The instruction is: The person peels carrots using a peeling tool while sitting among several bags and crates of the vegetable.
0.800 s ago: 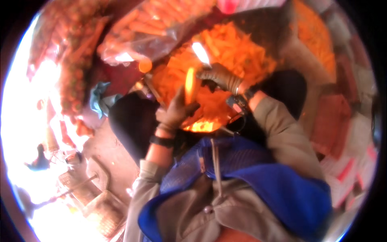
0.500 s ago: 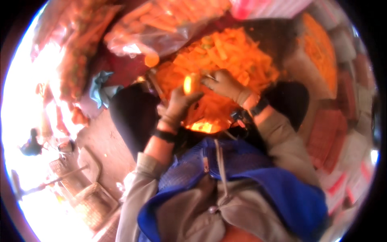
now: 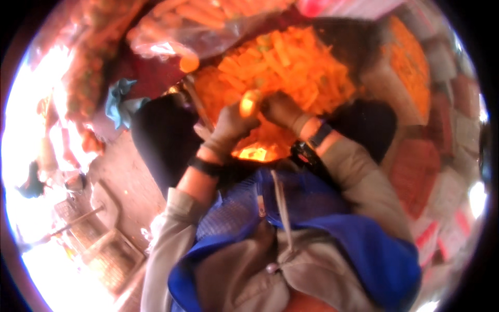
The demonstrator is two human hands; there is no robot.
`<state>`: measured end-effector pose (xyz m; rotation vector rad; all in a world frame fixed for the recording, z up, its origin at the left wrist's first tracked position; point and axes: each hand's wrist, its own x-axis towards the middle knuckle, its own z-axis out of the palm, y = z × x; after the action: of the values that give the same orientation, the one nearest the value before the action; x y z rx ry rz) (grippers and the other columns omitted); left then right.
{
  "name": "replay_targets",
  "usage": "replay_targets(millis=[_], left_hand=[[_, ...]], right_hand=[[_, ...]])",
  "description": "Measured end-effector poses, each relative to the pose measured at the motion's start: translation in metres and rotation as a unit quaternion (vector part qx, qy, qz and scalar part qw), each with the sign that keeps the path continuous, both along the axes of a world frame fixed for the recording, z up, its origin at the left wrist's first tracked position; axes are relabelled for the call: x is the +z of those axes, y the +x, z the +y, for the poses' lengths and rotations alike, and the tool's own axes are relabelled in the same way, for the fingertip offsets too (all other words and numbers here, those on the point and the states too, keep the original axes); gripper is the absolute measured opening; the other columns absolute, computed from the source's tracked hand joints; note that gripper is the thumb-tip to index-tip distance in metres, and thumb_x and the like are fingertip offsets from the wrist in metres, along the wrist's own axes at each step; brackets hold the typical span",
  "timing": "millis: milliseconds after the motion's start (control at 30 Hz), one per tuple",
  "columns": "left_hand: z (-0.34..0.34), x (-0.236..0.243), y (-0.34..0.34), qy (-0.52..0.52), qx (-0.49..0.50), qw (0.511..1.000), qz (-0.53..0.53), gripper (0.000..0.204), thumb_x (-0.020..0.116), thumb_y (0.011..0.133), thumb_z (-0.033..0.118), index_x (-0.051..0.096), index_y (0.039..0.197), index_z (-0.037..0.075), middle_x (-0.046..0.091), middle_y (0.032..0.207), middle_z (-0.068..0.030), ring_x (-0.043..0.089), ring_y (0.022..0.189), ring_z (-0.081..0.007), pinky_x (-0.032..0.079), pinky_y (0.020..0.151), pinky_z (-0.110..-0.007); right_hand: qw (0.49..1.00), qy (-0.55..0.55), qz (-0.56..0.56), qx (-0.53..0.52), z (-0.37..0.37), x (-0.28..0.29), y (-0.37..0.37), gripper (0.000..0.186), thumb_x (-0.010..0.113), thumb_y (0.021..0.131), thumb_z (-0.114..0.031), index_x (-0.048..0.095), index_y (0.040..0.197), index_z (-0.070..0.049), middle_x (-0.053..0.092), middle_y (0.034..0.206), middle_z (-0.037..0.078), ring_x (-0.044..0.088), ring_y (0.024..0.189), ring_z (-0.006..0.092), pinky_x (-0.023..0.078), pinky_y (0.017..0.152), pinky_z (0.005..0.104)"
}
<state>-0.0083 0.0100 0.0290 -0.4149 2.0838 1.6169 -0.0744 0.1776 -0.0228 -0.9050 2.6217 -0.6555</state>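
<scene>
Carrot pieces (image 3: 291,62) lie cut and heaped, whole carrots (image 3: 200,15) sit uncut in a bag (image 3: 213,47), the left hand (image 3: 231,124) grips a carrot (image 3: 248,104), and the right hand's (image 3: 284,110) grip is unclear.

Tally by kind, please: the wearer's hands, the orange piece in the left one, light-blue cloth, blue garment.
Left hand and right hand: 2
Orange piece: 1
Light-blue cloth: 1
Blue garment: 1
Total: 5

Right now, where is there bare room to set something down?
The brown floor between left knee and woven panel looks mostly bare; so does the dark patch right of the carrot pile. Crowded: around the left hand and right hand.
</scene>
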Motion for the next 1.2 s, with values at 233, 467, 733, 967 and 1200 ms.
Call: replay_targets(millis=[233,467,733,967,1200], left_hand=[[0.001,0.031,0.020,0.217,-0.191,0.956,0.051,0.036,0.072,0.075,0.005,0.062,0.109,-0.003,0.063,0.081,-0.0035,0.059,0.071,-0.0120,0.049,0.064,-0.026],[-0.016,-0.012,0.000,0.374,-0.020,0.926,0.055,0.039,0.068,0.077,0.009,0.056,0.115,0.002,0.064,0.090,-0.0061,0.063,0.075,-0.0195,0.054,0.068,-0.032],[-0.016,-0.025,-0.019,0.539,0.251,0.804,0.028,0.032,0.058,0.089,0.025,0.054,0.114,0.006,0.059,0.105,-0.0085,0.058,0.103,-0.0260,0.048,0.092,-0.044],[-0.014,-0.057,-0.035,0.500,0.099,0.851,0.125,0.040,0.054,0.094,0.030,0.052,0.122,0.001,0.062,0.105,-0.0130,0.059,0.100,-0.0279,0.046,0.091,-0.044],[0.001,-0.027,-0.039,0.413,0.156,0.896,0.036,0.041,0.057,0.091,0.027,0.055,0.118,-0.004,0.062,0.084,-0.0115,0.060,0.078,-0.0241,0.050,0.074,-0.039]], right_hand=[[0.998,-0.024,-0.001,-0.054,0.019,-0.057,-0.036,0.024,0.054,0.084,-0.025,0.067,0.079,-0.006,0.066,0.076,0.018,0.065,0.068,0.0323,0.052,0.066,0.0421],[0.889,-0.254,-0.323,-0.201,0.016,0.012,-0.014,0.026,0.056,0.088,-0.029,0.069,0.080,-0.008,0.065,0.072,0.000,0.056,0.057,0.0097,0.048,0.057,0.0274],[0.855,-0.285,-0.427,-0.072,0.006,0.034,0.034,0.031,0.067,0.088,-0.041,0.067,0.087,-0.010,0.059,0.074,-0.002,0.055,0.070,0.0091,0.046,0.063,0.0266],[0.754,-0.400,-0.467,-0.230,0.045,0.066,0.006,0.035,0.070,0.085,-0.040,0.065,0.078,-0.006,0.056,0.059,0.001,0.054,0.050,0.0112,0.045,0.047,0.0286],[0.799,-0.471,-0.217,-0.303,0.105,0.153,-0.082,0.034,0.054,0.097,-0.032,0.065,0.090,-0.001,0.054,0.057,0.002,0.052,0.047,0.0102,0.045,0.047,0.0271]])
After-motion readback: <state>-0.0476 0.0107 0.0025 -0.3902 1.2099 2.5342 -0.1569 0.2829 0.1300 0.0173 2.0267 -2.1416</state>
